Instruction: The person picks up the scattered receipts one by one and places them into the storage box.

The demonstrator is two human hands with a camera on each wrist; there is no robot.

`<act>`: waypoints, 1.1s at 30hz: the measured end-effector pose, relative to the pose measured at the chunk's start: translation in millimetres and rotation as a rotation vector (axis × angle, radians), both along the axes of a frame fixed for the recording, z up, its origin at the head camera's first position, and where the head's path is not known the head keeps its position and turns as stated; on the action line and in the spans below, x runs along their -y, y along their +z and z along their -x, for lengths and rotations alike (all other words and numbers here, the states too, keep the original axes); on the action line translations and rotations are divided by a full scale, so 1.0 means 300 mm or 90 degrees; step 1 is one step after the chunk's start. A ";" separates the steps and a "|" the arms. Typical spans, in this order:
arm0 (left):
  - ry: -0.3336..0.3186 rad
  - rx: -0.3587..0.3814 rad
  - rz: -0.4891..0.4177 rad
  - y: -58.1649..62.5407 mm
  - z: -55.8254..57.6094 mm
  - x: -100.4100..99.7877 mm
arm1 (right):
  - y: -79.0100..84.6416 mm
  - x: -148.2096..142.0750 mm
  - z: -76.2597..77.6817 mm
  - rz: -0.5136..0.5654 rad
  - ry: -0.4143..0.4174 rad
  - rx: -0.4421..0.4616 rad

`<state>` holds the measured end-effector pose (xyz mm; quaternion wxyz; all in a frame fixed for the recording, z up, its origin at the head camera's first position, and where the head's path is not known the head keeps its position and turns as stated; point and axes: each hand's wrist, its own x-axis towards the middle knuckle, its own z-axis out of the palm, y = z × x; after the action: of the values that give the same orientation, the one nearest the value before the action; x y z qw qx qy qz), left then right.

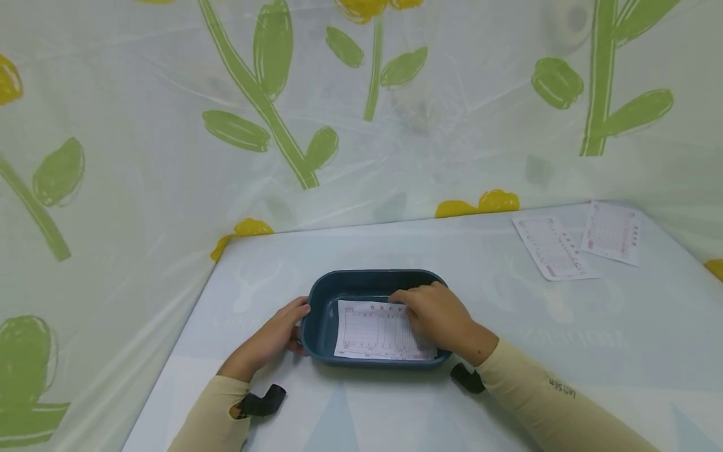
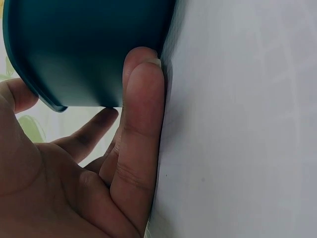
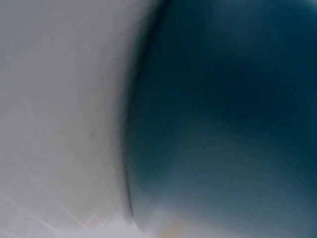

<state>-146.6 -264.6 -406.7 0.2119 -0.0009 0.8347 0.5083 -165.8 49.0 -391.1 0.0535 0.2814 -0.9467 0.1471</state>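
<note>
In the head view, a dark teal plastic basin point(image 1: 322, 326) with rounded corners stands on the white table. A printed paper slip point(image 1: 367, 333) with lines and red print lies inside it. My left hand point(image 1: 277, 333) holds the basin's left end from outside. In the left wrist view, its thumb is at the rim and its fingers point(image 2: 141, 124) are against the outer wall, low by the table. My right hand point(image 1: 440, 314) reaches over the right rim, fingers curled, gripping the slip's upper right part. Its fingertips are partly hidden. The right wrist view is blurred, showing the basin wall point(image 3: 223, 109).
At the table's far right lie two more printed slips, one tilted slip point(image 1: 553, 248) and another slip point(image 1: 612, 232) beside it. A white curtain point(image 1: 463, 144) with green leaves and yellow flowers hangs behind the table and along its left side.
</note>
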 end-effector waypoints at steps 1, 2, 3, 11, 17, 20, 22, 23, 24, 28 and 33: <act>0.001 0.002 0.000 -0.002 -0.001 0.000 | 0.000 0.001 -0.001 0.000 -0.002 0.008; 0.002 0.005 0.001 -0.003 -0.001 0.000 | 0.000 0.002 -0.002 0.000 -0.004 0.015; 0.001 0.006 0.001 -0.004 -0.003 0.001 | 0.001 0.002 -0.003 0.000 -0.005 0.020; -0.007 -0.004 -0.007 -0.004 -0.005 0.004 | 0.002 0.008 -0.007 -0.018 -0.015 0.022; -0.006 -0.003 -0.002 -0.004 -0.006 0.003 | -0.001 0.011 -0.008 -0.037 -0.013 0.013; 0.001 -0.002 0.003 -0.002 -0.006 0.001 | -0.003 0.009 -0.009 -0.060 -0.007 -0.007; 0.003 -0.002 0.003 0.000 -0.006 -0.001 | -0.004 0.007 -0.008 -0.085 -0.004 -0.020; 0.004 -0.001 0.004 0.000 -0.006 -0.002 | -0.005 0.007 -0.008 -0.097 -0.002 -0.023; 0.005 0.000 0.003 0.000 -0.005 -0.003 | -0.005 0.007 -0.008 -0.109 0.000 -0.025; 0.004 0.000 0.002 -0.002 -0.003 -0.004 | -0.005 0.008 -0.008 -0.130 0.002 -0.026; 0.005 -0.002 0.001 -0.004 -0.003 -0.005 | -0.003 0.006 -0.013 -0.127 0.004 -0.029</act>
<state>-145.8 -263.1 -408.0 0.2088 -0.0037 0.8352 0.5087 -161.8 47.4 -392.1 0.0463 0.2912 -0.9544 0.0456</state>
